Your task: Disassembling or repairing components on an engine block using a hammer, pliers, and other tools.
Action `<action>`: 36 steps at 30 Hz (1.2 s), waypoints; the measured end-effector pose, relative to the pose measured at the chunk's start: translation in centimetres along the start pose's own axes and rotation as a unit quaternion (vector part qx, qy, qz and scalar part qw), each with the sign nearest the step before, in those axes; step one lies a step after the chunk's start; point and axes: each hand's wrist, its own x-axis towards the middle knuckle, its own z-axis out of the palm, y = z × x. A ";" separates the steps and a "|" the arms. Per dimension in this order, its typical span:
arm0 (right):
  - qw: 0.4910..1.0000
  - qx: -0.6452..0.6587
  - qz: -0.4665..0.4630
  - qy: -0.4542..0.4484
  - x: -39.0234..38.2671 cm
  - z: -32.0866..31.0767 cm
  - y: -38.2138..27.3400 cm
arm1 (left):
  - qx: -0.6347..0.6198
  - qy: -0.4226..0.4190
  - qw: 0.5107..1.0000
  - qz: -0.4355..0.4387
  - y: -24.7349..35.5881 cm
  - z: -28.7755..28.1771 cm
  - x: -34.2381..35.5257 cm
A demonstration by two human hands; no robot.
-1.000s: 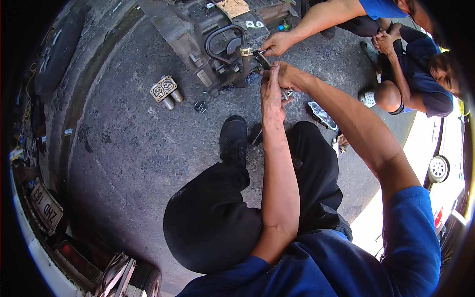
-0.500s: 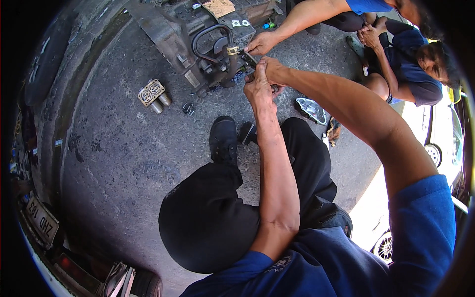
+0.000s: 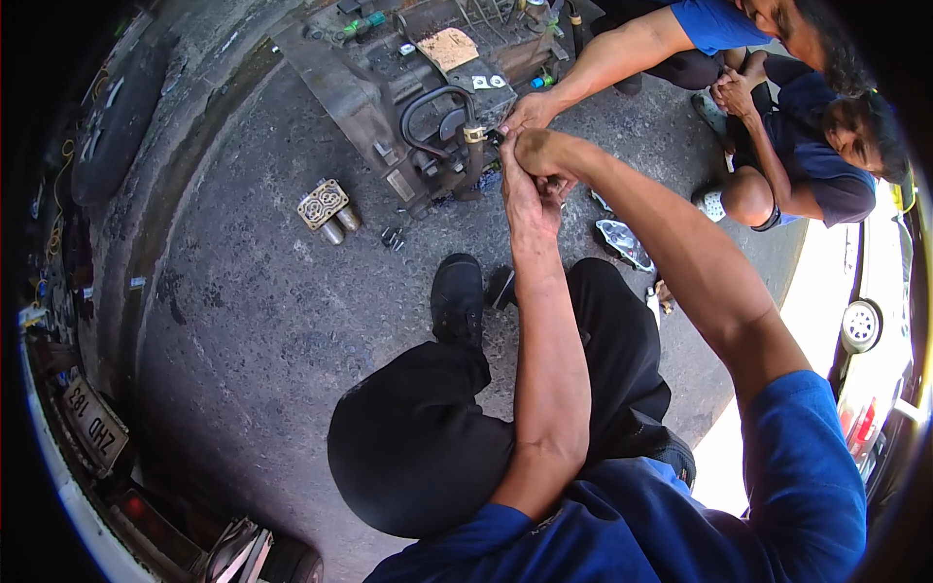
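Both of my hands are together at the right end of a greasy dark metal engine assembly point(image 3: 335, 102), beside a black curved hose point(image 3: 406, 121) with a gold clamp point(image 3: 474, 134). My left hand point(image 3: 526, 194) has its fingers curled below the right one. My right hand point(image 3: 546, 154) bends over at the wrist, its fingers closed against the left. Whatever they grip is hidden by the hands themselves. Just beyond them, a co-worker's hand point(image 3: 530, 113) reaches in from the upper right and nearly touches mine, fingers pinched at the assembly.
On the concrete floor lie a metal block with two cylinders point(image 3: 326, 206), several small bolts point(image 3: 393, 238) and a silver metal cover point(image 3: 624, 244). A piece of cardboard point(image 3: 447, 49) rests on the assembly. Another person point(image 3: 792, 146) squats at the right. A vehicle's rear point(image 3: 102, 428) stands lower left.
The view has shifted, so the scene sits lower and further right. My right hand has turned over at the wrist, and the co-worker's hand is closer to mine. A dark metal piece between us is now hidden.
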 end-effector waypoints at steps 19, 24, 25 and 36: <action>0.999 -0.019 0.011 -0.040 0.8 -1.5 1.2 | -0.042 0.020 0.998 -0.035 -1.4 1.1 -0.2; 0.937 -0.248 -0.208 0.135 1.7 0.9 3.9 | -0.056 0.104 0.993 -0.015 -1.6 1.9 -0.5; 0.944 -0.244 -0.198 0.103 1.6 1.2 4.3 | -0.027 0.098 0.994 -0.048 -1.6 2.0 -0.6; 0.995 -0.071 0.066 -0.024 0.8 -0.9 2.2 | -0.015 -0.022 0.999 -0.025 -2.6 1.5 0.5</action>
